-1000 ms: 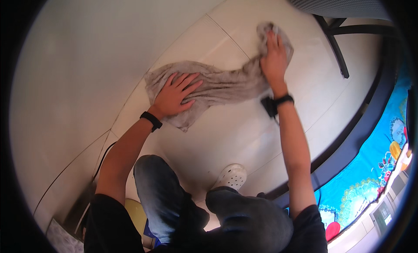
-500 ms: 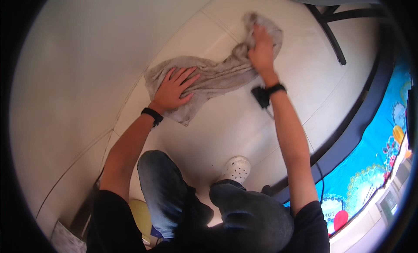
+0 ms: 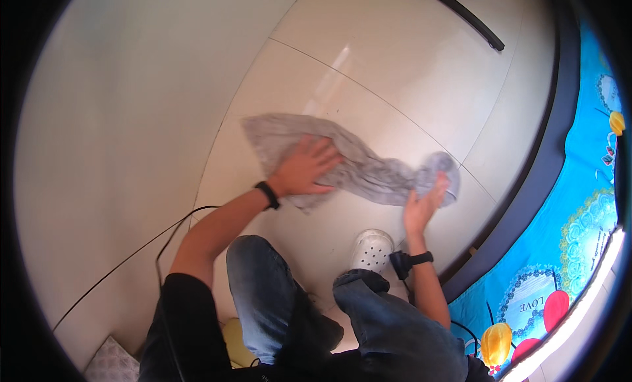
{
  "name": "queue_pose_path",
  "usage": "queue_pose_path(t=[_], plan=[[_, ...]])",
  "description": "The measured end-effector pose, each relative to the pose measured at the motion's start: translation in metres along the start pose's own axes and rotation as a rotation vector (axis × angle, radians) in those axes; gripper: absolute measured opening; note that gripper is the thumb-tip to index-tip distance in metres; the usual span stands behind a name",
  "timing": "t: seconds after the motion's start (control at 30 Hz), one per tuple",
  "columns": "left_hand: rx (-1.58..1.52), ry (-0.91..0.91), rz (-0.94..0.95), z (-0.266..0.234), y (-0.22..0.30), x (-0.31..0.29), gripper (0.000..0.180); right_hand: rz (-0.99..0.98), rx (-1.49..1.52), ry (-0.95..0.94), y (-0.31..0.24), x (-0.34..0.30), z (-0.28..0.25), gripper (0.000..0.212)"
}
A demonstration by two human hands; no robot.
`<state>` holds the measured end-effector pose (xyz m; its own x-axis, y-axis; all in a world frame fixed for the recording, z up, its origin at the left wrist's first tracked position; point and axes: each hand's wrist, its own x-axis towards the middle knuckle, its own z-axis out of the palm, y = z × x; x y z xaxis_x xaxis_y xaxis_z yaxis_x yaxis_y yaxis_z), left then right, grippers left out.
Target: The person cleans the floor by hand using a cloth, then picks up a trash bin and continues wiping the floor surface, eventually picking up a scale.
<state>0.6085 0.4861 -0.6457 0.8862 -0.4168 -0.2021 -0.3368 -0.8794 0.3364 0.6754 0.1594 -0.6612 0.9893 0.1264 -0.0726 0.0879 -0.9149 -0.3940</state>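
Now one grey cloth (image 3: 355, 166) lies under two hands: left hand (image 3: 304, 167) flat, right hand (image 3: 424, 201) gripping its end.

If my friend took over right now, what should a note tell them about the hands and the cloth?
Left hand: flat, fingers spread, pressing the wide end of the grey cloth onto the pale tiled floor.
Right hand: gripping the cloth's bunched end, nearer the dark bed edge.
The cloth lies stretched and twisted between both hands, across a tile joint.
Done: cloth is down and held at both ends.
Left: how much floor has been wiped cannot be told; no dirt shows.
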Motion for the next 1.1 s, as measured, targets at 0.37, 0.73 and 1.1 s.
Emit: queue_pose_path(t=[0.37,0.73,1.1], plan=[[-0.097,0.456,-0.166,0.011,0.055,0.274,0.073,0.375,0.108,0.214,0.093,0.039,0.012,0.084],[0.102,0.489,-0.189,-0.019,-0.102,0.164,0.062,0.237,0.074,0.061,0.058,0.104,0.031,0.092],[0.086,0.25,-0.814,0.079,-0.014,-0.255,0.071,-0.765,0.089,-0.583,-0.153,-0.037,0.061,0.093]])
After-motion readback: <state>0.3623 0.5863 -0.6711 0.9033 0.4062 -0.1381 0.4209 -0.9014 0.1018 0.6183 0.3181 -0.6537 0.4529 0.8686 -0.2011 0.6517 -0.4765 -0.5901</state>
